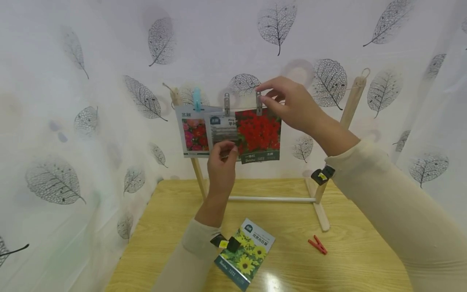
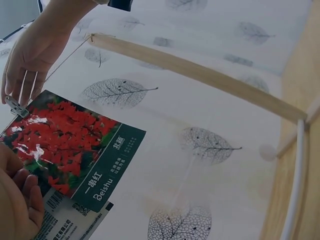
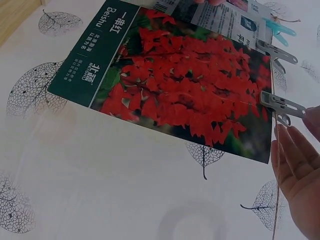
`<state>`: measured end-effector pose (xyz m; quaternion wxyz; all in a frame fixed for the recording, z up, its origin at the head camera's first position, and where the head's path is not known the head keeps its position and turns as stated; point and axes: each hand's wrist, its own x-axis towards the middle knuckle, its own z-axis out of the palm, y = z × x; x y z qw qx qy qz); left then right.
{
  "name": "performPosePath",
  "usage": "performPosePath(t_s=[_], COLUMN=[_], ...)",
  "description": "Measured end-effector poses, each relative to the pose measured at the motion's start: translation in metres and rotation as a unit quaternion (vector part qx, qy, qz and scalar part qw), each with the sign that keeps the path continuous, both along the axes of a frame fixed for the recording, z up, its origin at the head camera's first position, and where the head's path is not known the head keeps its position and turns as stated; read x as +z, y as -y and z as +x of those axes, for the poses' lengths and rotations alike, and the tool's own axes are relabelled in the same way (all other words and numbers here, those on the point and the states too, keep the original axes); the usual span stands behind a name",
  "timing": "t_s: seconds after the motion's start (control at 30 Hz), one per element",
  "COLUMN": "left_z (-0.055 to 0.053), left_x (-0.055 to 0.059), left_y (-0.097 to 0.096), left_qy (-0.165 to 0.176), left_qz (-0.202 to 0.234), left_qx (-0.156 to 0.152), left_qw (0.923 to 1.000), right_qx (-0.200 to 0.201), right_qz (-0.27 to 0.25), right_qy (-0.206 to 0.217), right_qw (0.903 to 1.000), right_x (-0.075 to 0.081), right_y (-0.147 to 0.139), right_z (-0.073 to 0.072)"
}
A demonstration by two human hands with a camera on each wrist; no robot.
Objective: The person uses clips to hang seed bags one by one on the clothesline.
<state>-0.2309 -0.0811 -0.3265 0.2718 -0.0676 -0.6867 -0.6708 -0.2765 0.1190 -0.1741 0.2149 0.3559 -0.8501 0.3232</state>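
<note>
A seed packet with red flowers hangs at the right of the row, its top edge under a metal clip. My right hand pinches the tail of that clip between thumb and index finger; the right wrist view shows its fingertips at the clip. With curled fingers, my left hand pinches the red-flower packet's lower left edge. Behind it hangs a grey-white packet under a second metal clip. Farther left, a blue clip holds a pink-flower packet.
A wooden stand with a right post and a white crossbar carries the string. On the table lie a yellow-flower packet, partly under my left wrist, and a red clothespin. A leaf-patterned curtain hangs behind.
</note>
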Motion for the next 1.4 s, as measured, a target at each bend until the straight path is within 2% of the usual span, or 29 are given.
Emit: performPosePath(t_s=[0.13, 0.33, 0.57, 0.83, 1.03, 1.4], left_z=[0.001, 0.003, 0.005, 0.008, 0.01, 0.014], left_x=[-0.002, -0.003, -0.003, -0.004, -0.004, -0.009], left_y=[0.001, 0.002, 0.004, 0.005, 0.004, 0.004], left_qy=[0.0, -0.003, -0.006, 0.007, 0.014, 0.02], left_qz=[-0.005, 0.002, 0.019, 0.035, 0.058, 0.039], left_qx=[0.0, 0.001, -0.002, -0.006, -0.024, -0.029], left_qw=[1.0, 1.0, 0.9998, 0.9993, 0.998, 0.9986], right_qx=[0.012, 0.017, 0.023, 0.022, 0.032, 0.029], right_qz=[-0.012, -0.026, -0.072, -0.093, -0.103, -0.109], right_qy=[-0.015, -0.068, -0.113, -0.096, -0.081, -0.067], right_qw=[0.9997, 0.9972, 0.9907, 0.9907, 0.9909, 0.9913], right_x=[0.0, -0.004, -0.012, -0.023, -0.028, -0.043], right_y=[-0.001, -0.003, -0.008, -0.011, -0.01, -0.014], right_z=[0.002, 0.003, 0.01, 0.015, 0.021, 0.028])
